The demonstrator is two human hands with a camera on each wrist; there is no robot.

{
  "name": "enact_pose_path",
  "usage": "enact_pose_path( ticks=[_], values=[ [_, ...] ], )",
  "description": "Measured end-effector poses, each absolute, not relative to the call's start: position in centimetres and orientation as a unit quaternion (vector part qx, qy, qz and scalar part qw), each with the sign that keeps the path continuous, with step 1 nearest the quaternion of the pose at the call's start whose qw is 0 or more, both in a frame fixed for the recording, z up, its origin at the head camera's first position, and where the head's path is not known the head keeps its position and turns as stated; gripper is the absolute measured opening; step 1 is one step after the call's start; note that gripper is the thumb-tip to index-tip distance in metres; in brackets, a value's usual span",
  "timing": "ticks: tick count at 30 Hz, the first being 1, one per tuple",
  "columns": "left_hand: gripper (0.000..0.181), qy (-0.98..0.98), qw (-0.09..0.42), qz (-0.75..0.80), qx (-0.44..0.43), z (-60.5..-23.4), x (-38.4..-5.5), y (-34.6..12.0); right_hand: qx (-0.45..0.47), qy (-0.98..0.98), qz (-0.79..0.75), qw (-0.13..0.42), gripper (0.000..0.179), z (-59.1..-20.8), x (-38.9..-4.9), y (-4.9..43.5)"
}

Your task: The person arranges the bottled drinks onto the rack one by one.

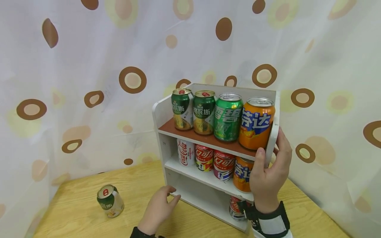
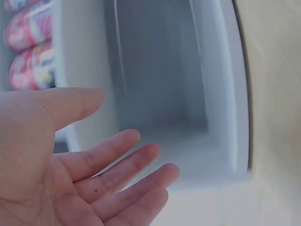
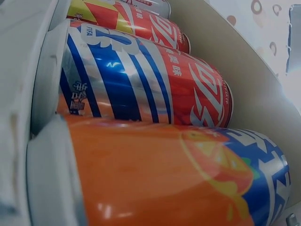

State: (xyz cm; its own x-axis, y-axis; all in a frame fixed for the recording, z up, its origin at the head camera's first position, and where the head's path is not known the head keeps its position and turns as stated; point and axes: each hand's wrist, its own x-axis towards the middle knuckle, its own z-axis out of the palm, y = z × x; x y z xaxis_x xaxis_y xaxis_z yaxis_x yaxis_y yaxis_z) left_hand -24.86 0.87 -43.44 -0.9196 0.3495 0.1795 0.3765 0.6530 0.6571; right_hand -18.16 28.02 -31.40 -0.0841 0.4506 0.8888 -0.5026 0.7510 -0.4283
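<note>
**White shelf held at its right edge**

Wooden tabletop [image 1: 80, 211] lies nearest you, with a green can [image 1: 110, 200] tipped on it. Your left hand [image 1: 157, 208] rests with relaxed fingers at the shelf [image 1: 162, 114] base, before its empty bottom bay. Your right hand [image 1: 269, 172] grips the side panel. Behind stand Coca-Cola cans [image 1: 186, 152] and, above, an orange Fanta can [image 1: 256, 123].
</note>
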Motion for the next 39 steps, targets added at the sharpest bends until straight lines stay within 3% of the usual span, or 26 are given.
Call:
enact_pose_path(
  ticks=[6, 11, 14, 17, 22, 29, 33, 39],
  values=[
    [0.026, -0.915, 0.088, -0.369, -0.138, -42.2, -24.9, -2.8, 0.023, -0.650, 0.352, 0.674, 0.053, -31.5, -18.1, 28.0],
    [0.024, -0.908, 0.205, -0.357, -0.086, -42.0, -25.4, -5.7, 0.020, -0.652, 0.351, 0.672, 0.053, -31.5, -18.0, 28.0],
    [0.033, -0.904, 0.255, -0.340, -0.050, -42.5, -25.9, -7.4, 0.017, -0.652, 0.350, 0.672, 0.053, -31.5, -18.0, 28.0],
    [0.051, -0.906, 0.255, -0.337, -0.010, -43.1, -26.5, -8.9, 0.015, -0.651, 0.350, 0.673, 0.053, -31.4, -17.9, 28.1],
    [0.082, -0.906, 0.215, -0.361, 0.054, -44.2, -27.5, -11.0, 0.018, -0.648, 0.354, 0.674, 0.053, -31.3, -18.0, 28.0],
    [0.103, -0.902, 0.167, -0.389, 0.091, -46.0, -28.3, -12.3, 0.016, -0.648, 0.354, 0.674, 0.053, -31.5, -18.0, 28.1],
    [0.103, -0.902, 0.156, -0.389, 0.102, -46.7, -28.6, -12.8, 0.020, -0.649, 0.353, 0.674, 0.053, -31.5, -18.0, 28.1],
    [0.083, -0.902, 0.188, -0.375, 0.099, -47.2, -28.8, -13.2, 0.022, -0.648, 0.351, 0.676, 0.053, -31.5, -18.1, 28.1]
  ],
)
